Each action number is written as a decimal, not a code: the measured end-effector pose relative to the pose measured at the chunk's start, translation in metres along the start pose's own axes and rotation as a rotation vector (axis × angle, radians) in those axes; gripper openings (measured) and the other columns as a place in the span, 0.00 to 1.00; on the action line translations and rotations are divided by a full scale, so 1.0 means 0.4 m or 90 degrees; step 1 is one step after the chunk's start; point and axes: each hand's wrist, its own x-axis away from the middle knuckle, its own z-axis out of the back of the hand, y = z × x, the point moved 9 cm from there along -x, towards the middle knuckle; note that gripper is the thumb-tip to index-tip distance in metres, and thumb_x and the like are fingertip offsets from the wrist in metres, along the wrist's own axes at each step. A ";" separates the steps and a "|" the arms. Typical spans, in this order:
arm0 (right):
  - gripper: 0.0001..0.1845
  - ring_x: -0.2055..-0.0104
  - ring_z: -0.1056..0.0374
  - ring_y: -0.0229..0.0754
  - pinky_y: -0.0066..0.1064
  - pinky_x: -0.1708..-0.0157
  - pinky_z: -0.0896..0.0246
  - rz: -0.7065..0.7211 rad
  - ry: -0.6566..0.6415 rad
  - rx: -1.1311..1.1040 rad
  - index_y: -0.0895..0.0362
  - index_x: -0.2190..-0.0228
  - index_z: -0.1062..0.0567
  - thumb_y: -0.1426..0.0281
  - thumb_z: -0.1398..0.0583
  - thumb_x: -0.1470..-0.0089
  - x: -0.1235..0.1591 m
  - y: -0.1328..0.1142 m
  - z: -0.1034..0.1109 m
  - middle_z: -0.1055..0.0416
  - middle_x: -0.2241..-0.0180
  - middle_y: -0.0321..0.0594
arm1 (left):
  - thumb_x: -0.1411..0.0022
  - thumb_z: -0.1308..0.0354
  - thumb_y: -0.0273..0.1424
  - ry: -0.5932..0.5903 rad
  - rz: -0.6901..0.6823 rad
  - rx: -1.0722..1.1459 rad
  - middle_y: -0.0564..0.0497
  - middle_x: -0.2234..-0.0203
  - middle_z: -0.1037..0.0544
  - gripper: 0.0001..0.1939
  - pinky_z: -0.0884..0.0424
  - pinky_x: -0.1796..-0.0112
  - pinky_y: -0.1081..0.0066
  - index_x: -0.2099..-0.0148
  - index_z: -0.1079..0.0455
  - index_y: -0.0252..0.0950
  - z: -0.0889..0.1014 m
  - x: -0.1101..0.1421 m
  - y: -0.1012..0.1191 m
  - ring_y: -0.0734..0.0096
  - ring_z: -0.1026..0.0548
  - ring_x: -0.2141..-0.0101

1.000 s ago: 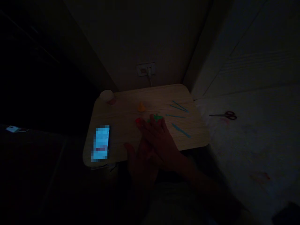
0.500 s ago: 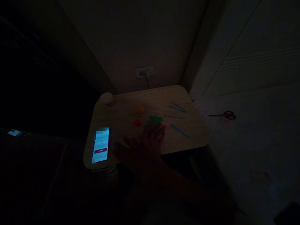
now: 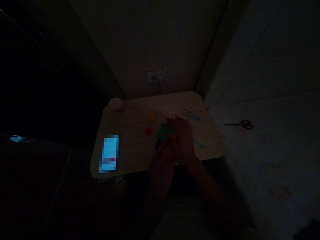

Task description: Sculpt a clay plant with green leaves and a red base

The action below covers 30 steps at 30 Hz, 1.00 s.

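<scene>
The room is very dark. My left hand [image 3: 163,164] is low at the table's front edge, its fingers bunched against the thumb side of my right hand; what they hold, if anything, I cannot make out. My right hand [image 3: 184,138] reaches over from the right, fingers stretched out and palm hidden. A small dark patch [image 3: 158,144] shows at the left fingertips, its kind unclear. Just beyond the hands lies a green leaf-like clay shape [image 3: 163,130], partly covered. A small red lump [image 3: 148,130] and an orange lump [image 3: 151,116] sit to its left.
On the wooden table [image 3: 135,146] are a lit phone [image 3: 109,154], a pale-lidded tub [image 3: 116,104] and several thin blue tools [image 3: 198,143], partly hidden by my right hand. Scissors [image 3: 240,124] lie on the white surface at right. A wall socket [image 3: 156,76] is behind.
My hands were laid over each other, then slid apart lengthwise with fingers spread. Now the right hand has moved right and up, over some blue tools, and the left fingers have drawn together.
</scene>
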 end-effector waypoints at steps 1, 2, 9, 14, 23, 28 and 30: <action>0.21 0.35 0.35 0.58 0.61 0.31 0.52 -0.009 0.017 -0.007 0.55 0.50 0.22 0.60 0.50 0.28 -0.001 0.011 0.007 0.22 0.43 0.48 | 0.34 0.33 0.37 -0.005 -0.002 -0.003 0.44 0.39 0.21 0.19 0.33 0.33 0.57 0.43 0.21 0.38 -0.001 0.000 0.004 0.48 0.31 0.32; 0.20 0.39 0.32 0.57 0.59 0.34 0.47 -0.016 0.029 -0.019 0.54 0.52 0.21 0.60 0.50 0.28 -0.002 0.019 0.013 0.21 0.46 0.48 | 0.36 0.30 0.35 -0.010 -0.007 -0.011 0.43 0.41 0.20 0.18 0.32 0.34 0.57 0.45 0.20 0.37 -0.001 -0.001 0.009 0.48 0.29 0.34; 0.16 0.48 0.24 0.53 0.49 0.46 0.31 0.028 -0.086 -0.226 0.49 0.51 0.19 0.55 0.40 0.30 0.004 0.029 0.017 0.18 0.52 0.44 | 0.38 0.27 0.38 0.025 -0.121 -0.126 0.42 0.49 0.15 0.19 0.22 0.45 0.62 0.48 0.20 0.36 0.045 -0.023 0.075 0.57 0.17 0.49; 0.18 0.42 0.26 0.52 0.47 0.42 0.31 0.074 -0.216 -0.254 0.47 0.47 0.18 0.57 0.32 0.37 0.030 0.008 0.003 0.20 0.45 0.43 | 0.50 0.20 0.35 0.014 -0.143 -0.237 0.46 0.56 0.14 0.32 0.19 0.59 0.68 0.45 0.25 0.39 0.082 -0.041 0.118 0.63 0.15 0.62; 0.12 0.45 0.23 0.48 0.42 0.44 0.30 0.077 -0.319 -0.315 0.46 0.50 0.16 0.62 0.35 0.32 0.045 -0.027 -0.019 0.18 0.48 0.41 | 0.46 0.26 0.30 -0.068 -0.155 -0.577 0.48 0.56 0.15 0.27 0.21 0.59 0.69 0.44 0.26 0.40 0.060 -0.002 0.183 0.63 0.17 0.59; 0.13 0.48 0.22 0.49 0.42 0.45 0.30 0.048 -0.314 -0.310 0.47 0.53 0.15 0.62 0.29 0.38 0.051 -0.028 -0.025 0.16 0.52 0.39 | 0.44 0.27 0.33 -0.051 -0.231 -0.723 0.48 0.58 0.16 0.24 0.24 0.61 0.68 0.45 0.24 0.40 0.057 0.006 0.213 0.63 0.20 0.61; 0.12 0.48 0.22 0.49 0.42 0.46 0.30 0.023 -0.313 -0.301 0.48 0.53 0.16 0.63 0.29 0.38 0.054 -0.027 -0.033 0.16 0.52 0.39 | 0.42 0.29 0.33 -0.047 -0.262 -0.755 0.47 0.55 0.16 0.22 0.25 0.60 0.67 0.45 0.24 0.40 0.050 0.007 0.217 0.62 0.20 0.59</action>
